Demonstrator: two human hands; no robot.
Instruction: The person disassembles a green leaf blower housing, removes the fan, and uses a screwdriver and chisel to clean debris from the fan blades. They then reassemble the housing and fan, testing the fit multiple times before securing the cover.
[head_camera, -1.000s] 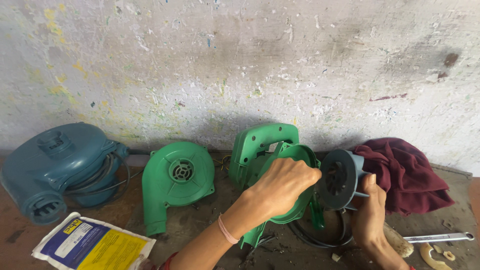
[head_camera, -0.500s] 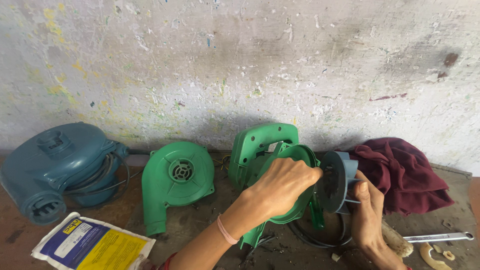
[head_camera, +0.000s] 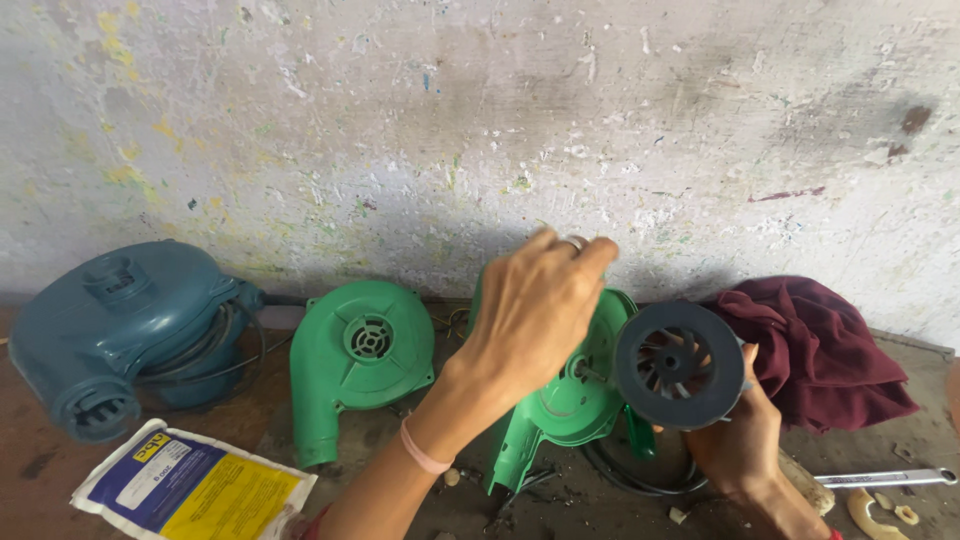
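The scarred, paint-flecked wall (head_camera: 480, 130) closes off the back, so free room lies only toward the viewer and sideways along the tabletop (head_camera: 250, 505). Far left lies a teal blower (head_camera: 120, 330) with its cord coiled against it; beside it, apart, a loose green housing half (head_camera: 355, 365) lies flat, vent grille up, spout pointing toward the viewer. At the right a maroon cloth (head_camera: 830, 350) is heaped just behind the work.

In the middle stands the green blower body (head_camera: 570, 400), tilted, its spout running down and left to the tabletop. The dark grey impeller (head_camera: 678, 365) sits just to its right, face turned toward the camera, its axis roughly level and aimed into the housing — touching or just off, I cannot tell.

The right hand (head_camera: 745, 450) grips the impeller from below and behind. The left hand (head_camera: 535, 310) is raised above the green body, fingers pinched together — around something small, too small to tell.

A blue-and-yellow packet (head_camera: 190, 485) lies front left; a metal spanner (head_camera: 885, 478) front right.
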